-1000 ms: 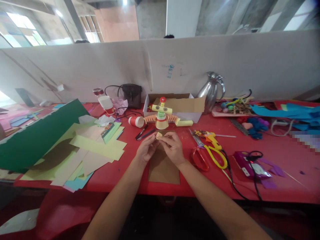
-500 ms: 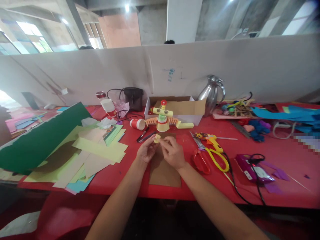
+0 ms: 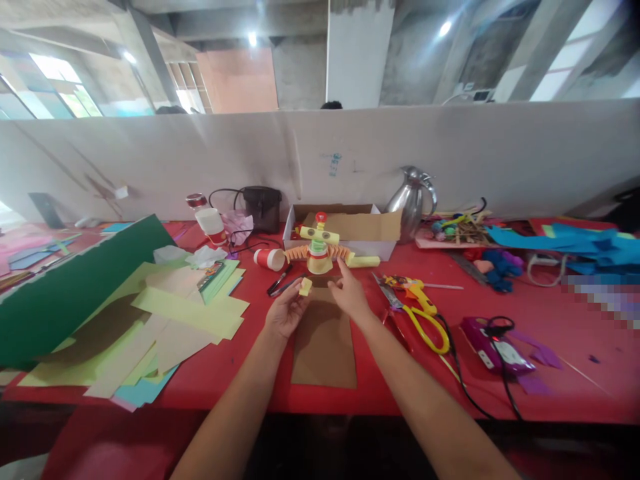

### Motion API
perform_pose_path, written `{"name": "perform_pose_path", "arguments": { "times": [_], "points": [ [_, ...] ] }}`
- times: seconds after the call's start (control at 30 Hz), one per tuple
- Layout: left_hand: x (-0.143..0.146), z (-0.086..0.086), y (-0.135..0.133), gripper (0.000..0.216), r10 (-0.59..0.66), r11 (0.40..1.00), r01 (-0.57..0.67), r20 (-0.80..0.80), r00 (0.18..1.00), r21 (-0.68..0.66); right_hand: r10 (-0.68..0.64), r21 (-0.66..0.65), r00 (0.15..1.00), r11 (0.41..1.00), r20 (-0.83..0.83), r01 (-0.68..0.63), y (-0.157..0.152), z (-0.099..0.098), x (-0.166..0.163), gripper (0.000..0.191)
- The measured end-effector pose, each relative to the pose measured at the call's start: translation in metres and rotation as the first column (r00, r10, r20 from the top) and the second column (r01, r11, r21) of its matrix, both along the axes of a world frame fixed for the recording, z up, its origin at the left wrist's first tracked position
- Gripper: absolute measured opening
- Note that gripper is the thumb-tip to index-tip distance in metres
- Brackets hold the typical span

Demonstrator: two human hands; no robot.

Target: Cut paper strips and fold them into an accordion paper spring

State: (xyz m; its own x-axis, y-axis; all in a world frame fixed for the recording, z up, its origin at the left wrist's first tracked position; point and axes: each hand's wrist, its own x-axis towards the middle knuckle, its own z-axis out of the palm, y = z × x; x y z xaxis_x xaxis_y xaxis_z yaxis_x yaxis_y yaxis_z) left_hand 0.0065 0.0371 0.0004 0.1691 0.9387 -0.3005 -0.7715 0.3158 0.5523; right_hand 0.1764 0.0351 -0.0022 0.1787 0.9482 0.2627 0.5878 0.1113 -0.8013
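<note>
My left hand (image 3: 285, 311) pinches a small yellow paper piece (image 3: 305, 287) between thumb and fingers, above a brown card sheet (image 3: 324, 343) on the red table (image 3: 240, 347). My right hand (image 3: 350, 293) has its fingers spread and reaches toward a paper-cup figure (image 3: 319, 248) with a red ball on top, a yellow bar with eyes and orange folded arms. The right fingertips are close to the figure's yellow right arm, and I cannot tell if they touch it.
An open cardboard box (image 3: 373, 230) and a metal jug (image 3: 411, 202) stand behind the figure. Yellow-handled scissors (image 3: 423, 320) and a glue gun (image 3: 411, 287) lie to the right. Coloured paper sheets (image 3: 165, 313) pile up on the left, beside a red paper cup (image 3: 267, 259).
My two hands have parted: the right let go of the yellow piece and moved forward toward the figure. The left keeps the piece. The camera tilted up a little.
</note>
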Motion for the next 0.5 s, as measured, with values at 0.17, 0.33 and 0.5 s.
{"name": "perform_pose_path", "arguments": {
  "times": [0.17, 0.33, 0.5],
  "points": [
    [-0.001, 0.000, 0.000, 0.017, -0.006, 1.000, 0.006, 0.003, 1.000, 0.006, 0.000, 0.014, 1.000, 1.000, -0.021, 0.000, -0.006, 0.000, 0.000, 0.063],
    [-0.001, -0.004, 0.001, 0.020, -0.020, 0.999, 0.020, 0.002, 1.000, 0.027, 0.165, 0.121, 0.954, 0.983, -0.248, -0.139, -0.019, -0.002, -0.015, 0.035],
    [0.001, -0.002, 0.001, 0.019, -0.023, 0.999, 0.023, -0.001, 1.000, 0.031, 0.182, 0.199, 0.951, 0.971, -0.250, -0.134, -0.034, 0.001, -0.027, 0.034]
  ]
}}
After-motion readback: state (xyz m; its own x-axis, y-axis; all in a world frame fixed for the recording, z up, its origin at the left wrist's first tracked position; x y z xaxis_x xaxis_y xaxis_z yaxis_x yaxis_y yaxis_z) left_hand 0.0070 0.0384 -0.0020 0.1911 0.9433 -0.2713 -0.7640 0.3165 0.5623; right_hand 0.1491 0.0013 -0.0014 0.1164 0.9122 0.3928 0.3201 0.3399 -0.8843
